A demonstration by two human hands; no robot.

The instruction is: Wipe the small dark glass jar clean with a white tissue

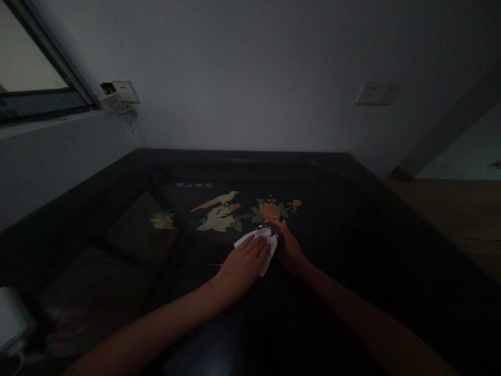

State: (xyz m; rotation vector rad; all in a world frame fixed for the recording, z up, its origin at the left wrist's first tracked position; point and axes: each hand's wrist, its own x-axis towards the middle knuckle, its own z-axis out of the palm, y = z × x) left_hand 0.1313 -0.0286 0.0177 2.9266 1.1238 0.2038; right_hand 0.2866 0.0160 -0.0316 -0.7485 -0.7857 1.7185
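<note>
Over the black tabletop (250,324), my left hand (245,263) presses a white tissue or cloth (267,267) against a small dark round object (279,235) with a shiny rim. The fingers of that hand lie bent over the white piece and cover much of it. My right hand (291,250) grips the round object from its right side. Poor light and the white piece hide most of the object, so its exact kind is unclear.
The tabletop carries an inlaid bird (219,201) and an orange flower (270,210). A white object (11,318) stands at the left edge. Wall sockets (378,93) are at right, more sockets (124,91) at left near a window (27,57). Wooden flooring (454,214) shows at right.
</note>
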